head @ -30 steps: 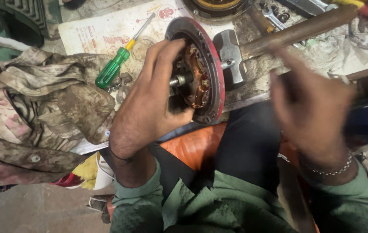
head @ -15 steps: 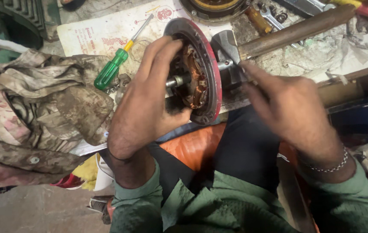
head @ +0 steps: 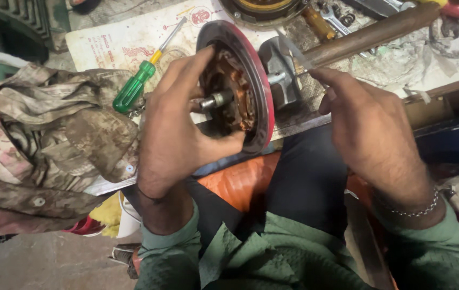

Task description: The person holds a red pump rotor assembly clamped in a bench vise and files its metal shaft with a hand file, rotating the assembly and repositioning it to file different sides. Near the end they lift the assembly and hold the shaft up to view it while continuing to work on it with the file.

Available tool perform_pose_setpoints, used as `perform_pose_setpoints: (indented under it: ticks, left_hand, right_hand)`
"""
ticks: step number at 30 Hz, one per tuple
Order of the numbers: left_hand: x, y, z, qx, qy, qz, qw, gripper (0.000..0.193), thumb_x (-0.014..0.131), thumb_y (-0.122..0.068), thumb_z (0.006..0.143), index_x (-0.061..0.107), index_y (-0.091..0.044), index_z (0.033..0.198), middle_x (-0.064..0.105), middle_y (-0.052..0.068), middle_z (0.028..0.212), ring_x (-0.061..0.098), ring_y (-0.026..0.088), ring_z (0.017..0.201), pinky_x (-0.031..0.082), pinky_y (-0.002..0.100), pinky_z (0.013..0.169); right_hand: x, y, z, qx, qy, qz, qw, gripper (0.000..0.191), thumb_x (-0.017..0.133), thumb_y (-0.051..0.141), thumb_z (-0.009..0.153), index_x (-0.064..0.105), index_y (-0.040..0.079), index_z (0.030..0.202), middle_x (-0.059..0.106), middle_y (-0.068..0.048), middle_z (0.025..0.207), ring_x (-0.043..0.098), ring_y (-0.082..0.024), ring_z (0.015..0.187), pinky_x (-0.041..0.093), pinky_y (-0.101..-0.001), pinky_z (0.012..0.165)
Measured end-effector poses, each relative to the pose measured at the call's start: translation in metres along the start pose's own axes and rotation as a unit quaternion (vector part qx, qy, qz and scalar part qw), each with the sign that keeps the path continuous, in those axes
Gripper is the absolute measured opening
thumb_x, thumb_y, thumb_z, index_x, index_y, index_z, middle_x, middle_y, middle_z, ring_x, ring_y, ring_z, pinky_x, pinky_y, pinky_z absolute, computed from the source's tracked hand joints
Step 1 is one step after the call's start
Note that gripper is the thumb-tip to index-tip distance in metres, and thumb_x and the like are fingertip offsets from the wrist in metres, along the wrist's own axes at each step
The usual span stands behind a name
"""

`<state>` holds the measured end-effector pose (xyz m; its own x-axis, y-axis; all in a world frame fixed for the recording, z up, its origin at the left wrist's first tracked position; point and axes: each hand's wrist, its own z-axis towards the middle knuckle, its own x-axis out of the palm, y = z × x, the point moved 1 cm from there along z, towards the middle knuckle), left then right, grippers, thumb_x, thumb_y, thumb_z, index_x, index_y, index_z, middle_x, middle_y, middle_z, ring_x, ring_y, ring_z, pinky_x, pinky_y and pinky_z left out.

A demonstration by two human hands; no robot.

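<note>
Cloth: a dirty, mottled rag (head: 52, 139) is lying crumpled well to the left of the left hand's knuckles.
Screwdriver: a green-handled screwdriver (head: 135, 88) with a yellow collar is resting on a printed paper sheet (head: 116, 43), just left of the left fingers and apart from them.
Left hand: the left hand (head: 178, 129) is gripping the round motor part (head: 235, 88), its fingers curling over the near rim and its thumb pressing at the lower edge.
Motor part: it is standing on edge between the two hands, red rim facing right, copper windings and a short steel shaft (head: 216, 100) showing just beside the left fingertips.
Hammer: a steel hammer head (head: 278, 67) with a brown wooden handle (head: 369, 35) is lying just right of the red rim, above the right fingertips.
Right hand: the right hand (head: 372, 126) is pinching a thin, pale strip-like piece (head: 293, 51) between its fingertips, close against the hammer head; whether it is touching the head, I cannot tell.
Bracelet: a chain bracelet (head: 415, 207) is sitting on the right wrist.
</note>
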<state>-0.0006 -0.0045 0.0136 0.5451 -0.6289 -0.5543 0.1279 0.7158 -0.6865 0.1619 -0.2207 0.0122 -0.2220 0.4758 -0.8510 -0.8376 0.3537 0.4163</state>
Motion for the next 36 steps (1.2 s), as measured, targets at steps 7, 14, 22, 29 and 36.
perform_pose_setpoints:
  ticks: [7, 14, 22, 29, 36]
  left_hand:
    - [0.000, 0.002, 0.002, -0.071, 0.022, -0.019, 0.997, 0.097, 0.099, -0.018, 0.068, 0.050, 0.007, 0.147, 0.061, 0.017, 0.125, 0.075, 0.023, 0.111, 0.062, 0.031, 0.090]
    - [-0.002, 0.007, 0.000, -0.044, 0.039, 0.024, 0.998, 0.102, 0.102, -0.023, 0.068, 0.048, 0.006, 0.150, 0.060, 0.018, 0.129, 0.072, 0.025, 0.116, 0.060, 0.033, 0.094]
    - [-0.002, 0.006, -0.001, -0.071, 0.054, 0.032, 0.996, 0.105, 0.102, -0.026, 0.065, 0.049, 0.001, 0.151, 0.061, 0.014, 0.125, 0.071, 0.024, 0.112, 0.062, 0.033, 0.095]
    - [-0.002, 0.006, 0.002, -0.083, 0.056, 0.015, 0.995, 0.103, 0.102, -0.025, 0.064, 0.051, -0.001, 0.151, 0.061, 0.012, 0.125, 0.073, 0.021, 0.110, 0.059, 0.032, 0.093]
    - [-0.001, 0.006, 0.000, -0.056, 0.045, 0.032, 0.997, 0.103, 0.103, -0.025, 0.064, 0.052, 0.003, 0.149, 0.060, 0.014, 0.126, 0.072, 0.021, 0.111, 0.059, 0.032, 0.093]
  right_hand:
    - [0.005, -0.006, -0.005, 0.007, 0.014, 0.000, 1.000, 0.041, 0.055, -0.002, 0.098, 0.061, 0.004, 0.139, 0.071, -0.015, 0.080, 0.073, -0.029, 0.070, 0.058, -0.0412, 0.065]
    - [0.010, -0.007, -0.005, -0.012, 0.028, -0.013, 0.999, 0.031, 0.064, 0.011, 0.103, 0.065, 0.006, 0.134, 0.071, -0.014, 0.075, 0.071, -0.026, 0.062, 0.056, -0.0400, 0.061]
    - [-0.003, 0.017, 0.006, -0.032, 0.013, -0.072, 0.997, 0.025, 0.071, 0.014, 0.098, 0.075, 0.005, 0.121, 0.071, -0.013, 0.066, 0.060, -0.020, 0.042, 0.045, -0.0359, 0.042]
    - [0.000, 0.007, -0.006, -0.075, -0.023, -0.101, 0.992, 0.023, 0.070, 0.016, 0.100, 0.077, 0.005, 0.119, 0.069, -0.008, 0.065, 0.053, -0.014, 0.042, 0.041, -0.0327, 0.042]
    - [0.005, -0.007, -0.002, -0.102, -0.025, -0.044, 0.993, 0.024, 0.068, 0.015, 0.097, 0.076, 0.000, 0.115, 0.069, -0.009, 0.064, 0.052, -0.011, 0.038, 0.040, -0.0279, 0.037]
